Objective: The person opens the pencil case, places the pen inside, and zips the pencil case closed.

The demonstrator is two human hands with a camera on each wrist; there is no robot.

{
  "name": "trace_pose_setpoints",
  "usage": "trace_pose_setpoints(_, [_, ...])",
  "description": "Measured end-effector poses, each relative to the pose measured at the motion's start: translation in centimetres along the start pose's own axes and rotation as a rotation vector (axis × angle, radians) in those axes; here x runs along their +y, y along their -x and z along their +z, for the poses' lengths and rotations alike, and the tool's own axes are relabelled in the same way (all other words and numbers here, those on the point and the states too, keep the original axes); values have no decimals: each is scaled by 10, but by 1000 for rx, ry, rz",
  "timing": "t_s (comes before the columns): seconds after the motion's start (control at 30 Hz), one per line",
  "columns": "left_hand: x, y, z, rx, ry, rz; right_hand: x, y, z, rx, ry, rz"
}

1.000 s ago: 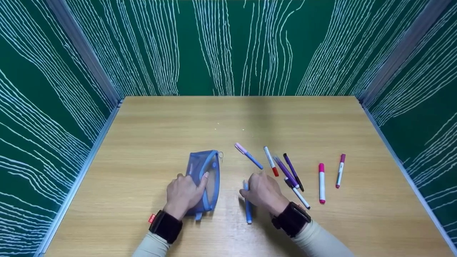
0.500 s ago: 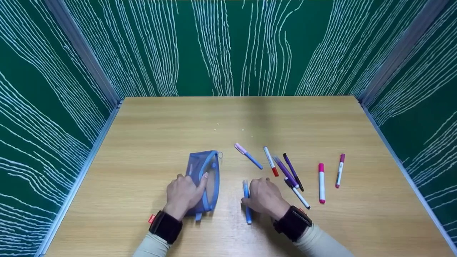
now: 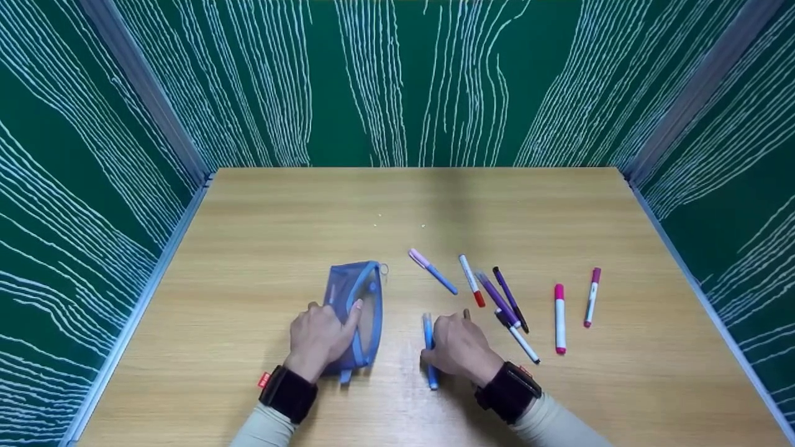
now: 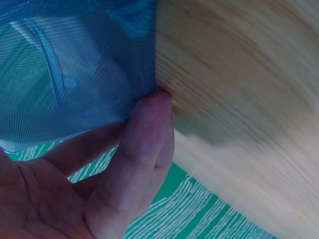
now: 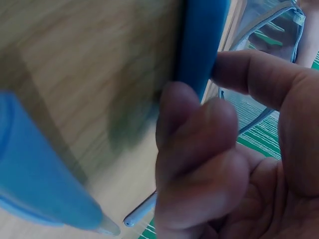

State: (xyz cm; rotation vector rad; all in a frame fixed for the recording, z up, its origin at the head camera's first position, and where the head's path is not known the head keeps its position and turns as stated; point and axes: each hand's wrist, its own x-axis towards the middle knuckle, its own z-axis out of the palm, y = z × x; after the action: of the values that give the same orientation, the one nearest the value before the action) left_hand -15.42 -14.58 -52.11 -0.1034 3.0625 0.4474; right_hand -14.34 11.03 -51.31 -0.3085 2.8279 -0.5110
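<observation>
In the head view, my left hand (image 3: 320, 338) grips a blue mesh zip pencil case (image 3: 338, 282) at left of centre. The left wrist view shows the fingers (image 4: 144, 124) at an edge of the mesh (image 4: 99, 74). My right hand (image 3: 463, 347) pinches a blue marker (image 3: 428, 329) lying on the table. Seen from the right wrist, the thumb (image 5: 239, 69) and curled fingers (image 5: 199, 134) meet the marker (image 5: 202, 40) from opposite sides. A brownish tip (image 3: 466, 314) shows beyond the knuckles; what it belongs to is hidden. A light blue pen-like thing (image 5: 50, 174) fills the lower left there.
A lilac and blue pen (image 3: 433, 271) lies ahead of the right hand. To its right are a red-capped marker (image 3: 471, 279), purple pens (image 3: 497, 298), a black-capped marker (image 3: 518, 336) and two pink-ended markers (image 3: 560, 320). Green, white-streaked walls surround the wooden table (image 3: 279, 211).
My right hand has shifted slightly right and toward me, its thumb sliding down along the blue marker, which stays in place. The brownish tip has come into view. My left hand and pencil case are still.
</observation>
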Motion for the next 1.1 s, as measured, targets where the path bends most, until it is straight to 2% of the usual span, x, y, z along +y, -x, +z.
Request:
trace_pose_setpoints(0.3, [-1,-1,2,25,10,6,0,1,3,62,-60,-55])
trace_pose_setpoints(0.47, [-1,-1,2,18,12,6,-2,-1,1,61,-104,-25])
trace_pose_setpoints(0.63, [-1,-1,2,13,15,10,-5,-5,-2,83,-179,-17])
trace_pose_setpoints(0.87, [-1,-1,2,6,17,6,-10,-12,1,157,-285,-41])
trace_pose_setpoints(1.1, [-1,-1,2,8,15,9,-20,-20,6,148,-430,-29])
